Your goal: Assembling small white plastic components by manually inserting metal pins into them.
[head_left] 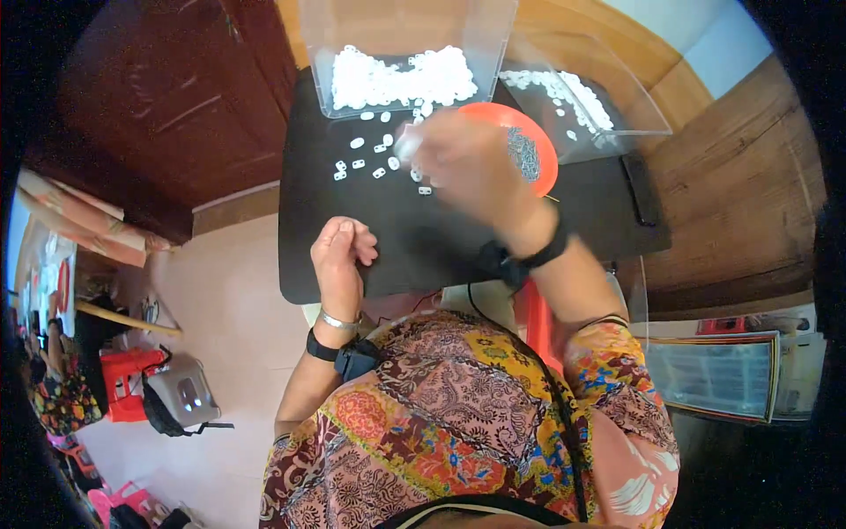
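Observation:
Small white oval plastic pieces with paired holes [380, 173] lie scattered on the black tabletop [397, 251]. Over them, my right hand [458, 163] is smeared by motion; a blurred white spot shows at its fingertips, and whether it holds a piece cannot be made out. Close to the table's near left part, my left hand [339, 247] is closed, thumb against curled fingers, with anything inside hidden. Partly behind my right hand sits a red round dish [550, 167] containing many small grey metal parts [522, 152], too small to name.
A clear plastic bin [401, 31] with a heap of white pieces stands at the far edge. Another clear bin [630, 97] holds more at the far right. A black strip-shaped object [641, 189] lies along the right edge. A dark red door [167, 106] stands at the left.

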The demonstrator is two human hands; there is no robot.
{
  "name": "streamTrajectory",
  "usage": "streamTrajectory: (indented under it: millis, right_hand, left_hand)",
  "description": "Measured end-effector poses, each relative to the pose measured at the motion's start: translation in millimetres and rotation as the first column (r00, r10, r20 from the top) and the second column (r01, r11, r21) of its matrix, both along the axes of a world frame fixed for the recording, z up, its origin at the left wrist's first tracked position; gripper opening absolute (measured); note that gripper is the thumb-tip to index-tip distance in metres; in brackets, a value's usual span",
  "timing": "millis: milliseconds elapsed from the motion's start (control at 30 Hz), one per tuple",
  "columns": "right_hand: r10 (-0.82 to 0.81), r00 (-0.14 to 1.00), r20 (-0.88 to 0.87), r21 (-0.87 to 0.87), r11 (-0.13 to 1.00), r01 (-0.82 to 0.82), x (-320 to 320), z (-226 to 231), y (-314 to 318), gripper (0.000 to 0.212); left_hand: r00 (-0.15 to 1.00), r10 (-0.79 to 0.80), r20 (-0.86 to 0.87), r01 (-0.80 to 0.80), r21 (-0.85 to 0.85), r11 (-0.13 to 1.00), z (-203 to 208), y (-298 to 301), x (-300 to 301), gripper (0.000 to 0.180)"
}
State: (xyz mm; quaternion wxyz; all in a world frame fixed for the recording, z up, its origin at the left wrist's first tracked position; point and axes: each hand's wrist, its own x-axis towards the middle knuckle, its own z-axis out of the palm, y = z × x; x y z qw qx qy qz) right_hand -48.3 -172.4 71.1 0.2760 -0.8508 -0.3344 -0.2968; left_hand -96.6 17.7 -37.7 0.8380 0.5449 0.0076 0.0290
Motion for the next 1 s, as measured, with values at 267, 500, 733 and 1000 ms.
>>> streamTrajectory:
  millis: [267,500,733,1000]
  right_hand:
    - [-0.711,0.563,0.421,-0.002,0.620,0.785,47.1,96.0,-134.1,0.027]
    - [-0.352,0.931,-0.093,-0.155,0.929,0.336,76.6,25.8,-59.5,0.022]
    - [-0.191,0.902,-0.388,-0.340,0.939,0.052,112.2,-66.0,19.0,0.018]
    - [-0.314,0.875,-0.368,-0.466,0.877,0.118,112.8,-74.2,37.4,0.009]
  left_hand:
    - [0.997,-0.072,0.016,0.073,-0.045,0.996,-2.6,1.2,2.2,0.018]
    - [0.999,-0.035,0.021,0.035,-0.021,0.999,-6.9,4.1,2.2,0.019]
    - [0.999,-0.047,0.021,0.047,-0.010,0.999,-5.4,1.9,3.5,0.020]
    - [0.998,-0.055,0.024,0.055,0.024,0.998,-11.1,4.9,4.2,0.020]
